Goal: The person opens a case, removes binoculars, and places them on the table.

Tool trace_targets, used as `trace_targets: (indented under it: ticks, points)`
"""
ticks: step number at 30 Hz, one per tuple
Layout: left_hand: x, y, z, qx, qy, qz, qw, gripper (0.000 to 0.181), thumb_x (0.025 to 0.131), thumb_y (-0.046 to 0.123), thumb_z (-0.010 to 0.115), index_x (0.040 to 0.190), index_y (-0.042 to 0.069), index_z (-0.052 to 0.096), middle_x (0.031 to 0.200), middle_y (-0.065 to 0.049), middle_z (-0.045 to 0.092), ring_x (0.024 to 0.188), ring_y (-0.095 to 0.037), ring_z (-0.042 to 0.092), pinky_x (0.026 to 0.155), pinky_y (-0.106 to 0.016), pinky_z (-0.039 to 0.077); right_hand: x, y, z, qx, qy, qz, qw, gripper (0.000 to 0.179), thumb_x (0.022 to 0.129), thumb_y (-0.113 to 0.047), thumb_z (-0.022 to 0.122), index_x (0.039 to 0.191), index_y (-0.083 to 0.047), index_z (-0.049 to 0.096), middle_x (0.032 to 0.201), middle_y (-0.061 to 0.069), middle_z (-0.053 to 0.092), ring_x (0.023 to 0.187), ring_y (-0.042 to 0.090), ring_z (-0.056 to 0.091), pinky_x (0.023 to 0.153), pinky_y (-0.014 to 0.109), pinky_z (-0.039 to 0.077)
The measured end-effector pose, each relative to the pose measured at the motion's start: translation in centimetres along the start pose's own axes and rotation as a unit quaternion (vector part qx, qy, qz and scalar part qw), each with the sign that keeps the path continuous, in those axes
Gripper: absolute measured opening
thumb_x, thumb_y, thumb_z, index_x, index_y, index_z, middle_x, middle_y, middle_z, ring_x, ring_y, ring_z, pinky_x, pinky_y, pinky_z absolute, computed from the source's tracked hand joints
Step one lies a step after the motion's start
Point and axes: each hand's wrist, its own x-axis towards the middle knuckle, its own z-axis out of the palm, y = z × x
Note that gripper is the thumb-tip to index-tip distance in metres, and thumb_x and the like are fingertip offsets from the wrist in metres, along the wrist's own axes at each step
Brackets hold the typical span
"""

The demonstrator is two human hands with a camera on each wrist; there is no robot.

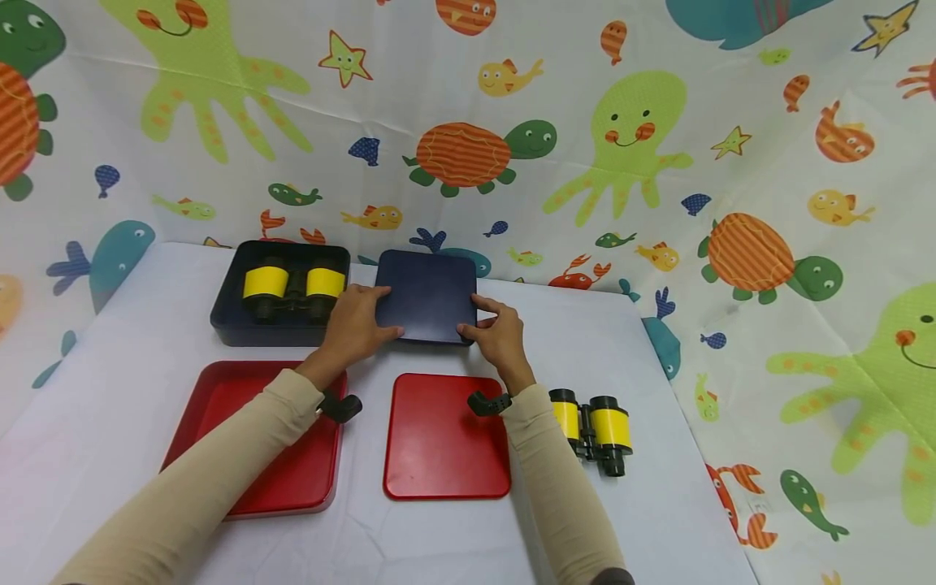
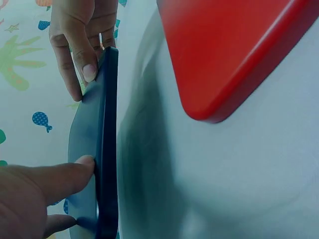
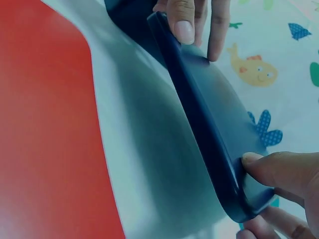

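Observation:
A dark blue lid (image 1: 426,296), flat with rounded corners, is between both hands above the back of the table. My left hand (image 1: 353,322) grips its left edge, the thumb (image 3: 184,31) lying on the top face. At the opposite edge my right hand (image 1: 500,337) pinches the lid, thumb on top and other fingers at the side and partly hidden beneath. Both wrist views show a gap and shadow under the lid. Left of it, a dark blue box (image 1: 256,335) holds black-and-yellow binoculars (image 1: 325,282).
An open red box (image 1: 252,436) stands at the front left, partly covered by the left forearm. Beside it lies a red lid (image 1: 446,439). More black-and-yellow binoculars (image 1: 610,428) lie right of the right forearm. A sea-animal patterned cloth (image 1: 409,89) hangs behind the white table (image 1: 658,504).

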Motion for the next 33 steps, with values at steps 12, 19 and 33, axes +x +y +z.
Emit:
trace_targets:
  ticks: [12,19,33]
  points:
    - [0.3,0.7,1.3,0.013,-0.021,-0.010,0.9996,0.081,0.088,0.026,0.089,0.155,-0.001,0.051,0.150,-0.033,0.050,0.135,-0.047,0.049,0.118,-0.059,0.045,0.2,1.3,-0.1,-0.011,-0.002,0.033,0.9994,0.065,0.085,-0.012,0.091,0.144,-0.028,0.069,0.141,-0.001,0.071,0.101,0.019,0.065,0.076,0.025,0.052]
    - [0.7,0.8,2.0,0.018,-0.024,-0.011,0.9995,0.081,0.088,0.026,0.089,0.155,-0.002,0.051,0.150,-0.033,0.050,0.134,-0.047,0.049,0.116,-0.057,0.047,0.5,1.7,-0.3,-0.018,-0.001,0.035,0.9992,0.065,0.085,-0.011,0.090,0.145,-0.026,0.068,0.140,-0.001,0.071,0.102,0.020,0.065,0.077,0.026,0.052]
    - [1.0,0.3,3.2,0.033,-0.037,-0.026,0.9985,0.081,0.088,0.026,0.088,0.154,-0.001,0.050,0.147,-0.033,0.051,0.129,-0.046,0.051,0.112,-0.057,0.050,0.8,2.4,0.3,-0.031,-0.005,0.056,0.9979,0.066,0.085,-0.011,0.090,0.145,-0.026,0.068,0.141,-0.001,0.071,0.100,0.019,0.063,0.078,0.027,0.050]
